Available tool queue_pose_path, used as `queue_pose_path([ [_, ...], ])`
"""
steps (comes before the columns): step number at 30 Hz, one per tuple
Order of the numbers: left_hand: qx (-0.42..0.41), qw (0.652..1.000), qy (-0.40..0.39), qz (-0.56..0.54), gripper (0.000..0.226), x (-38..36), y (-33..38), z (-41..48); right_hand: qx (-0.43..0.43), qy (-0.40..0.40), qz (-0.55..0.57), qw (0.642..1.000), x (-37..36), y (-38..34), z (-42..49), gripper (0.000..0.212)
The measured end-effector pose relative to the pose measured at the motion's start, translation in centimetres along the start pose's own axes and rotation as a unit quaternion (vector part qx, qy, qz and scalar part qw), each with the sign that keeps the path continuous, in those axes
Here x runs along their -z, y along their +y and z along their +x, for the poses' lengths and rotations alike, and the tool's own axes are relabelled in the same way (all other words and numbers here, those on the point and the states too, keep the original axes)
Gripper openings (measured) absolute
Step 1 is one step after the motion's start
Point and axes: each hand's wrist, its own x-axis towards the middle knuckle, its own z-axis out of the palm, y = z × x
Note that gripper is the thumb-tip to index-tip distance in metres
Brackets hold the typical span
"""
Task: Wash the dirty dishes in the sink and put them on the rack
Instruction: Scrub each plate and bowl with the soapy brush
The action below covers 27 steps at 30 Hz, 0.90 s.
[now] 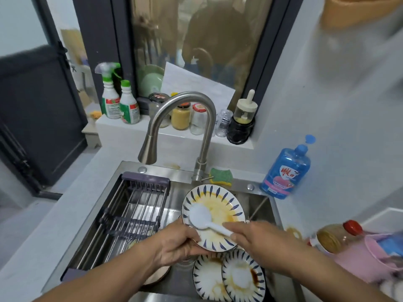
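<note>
My left hand [174, 245] grips the near rim of a dirty plate [220, 205] with blue dashes and orange stains, held over the steel sink [257, 203]. A white rice spoon [201, 216] lies on that plate, and my right hand [259, 243] pinches its handle. Two more stained plates [239, 277] lie in the sink below my hands. The dark wire rack [135, 205] spans the sink's left half with nothing on it.
The curved tap [185, 118] arches over the sink with no water running. A green sponge [221, 176] lies by its base, a blue soap bottle [285, 171] stands at the right. Jars and spray bottles [118, 103] line the sill. A pink container [368, 258] sits at right.
</note>
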Motion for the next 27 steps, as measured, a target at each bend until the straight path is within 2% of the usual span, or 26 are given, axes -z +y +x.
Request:
queue_pose_path([
  [5, -0.037, 0.999, 0.004, 0.011, 0.059, 0.3, 1.9, -1.9, -0.057, 0.059, -0.049, 0.995, 1.8, 2.1, -0.7, 0.036],
  [11, -0.057, 0.995, -0.011, 0.087, 0.059, -1.2, 3.2, -2.8, -0.007, 0.111, -0.003, 0.994, 3.5, -0.5, 0.2, 0.038],
  [15, -0.085, 0.995, -0.042, 0.034, 0.064, -0.5, 3.0, -3.0, 0.025, 0.086, -0.028, 0.996, 2.0, -2.0, -1.2, 0.041],
  [19, -0.104, 0.992, -0.059, -0.036, 0.081, 0.8, 2.0, -3.3, 0.021, 0.063, -0.053, 0.996, 0.4, -1.4, -3.4, 0.041],
  [23, -0.13, 0.986, -0.051, -0.088, 0.076, 0.8, 0.9, -3.5, -0.016, 0.08, -0.085, 0.993, -0.2, -0.3, -4.9, 0.043],
  [26, -0.151, 0.985, -0.008, -0.079, 0.047, 0.1, 0.7, -3.7, -0.063, 0.105, -0.118, 0.985, -0.1, 0.5, -5.0, 0.045],
  [27, -0.156, 0.986, 0.008, -0.06, 0.049, -0.3, 0.7, -3.7, -0.075, 0.115, -0.119, 0.983, -0.1, 0.7, -4.8, 0.045],
])
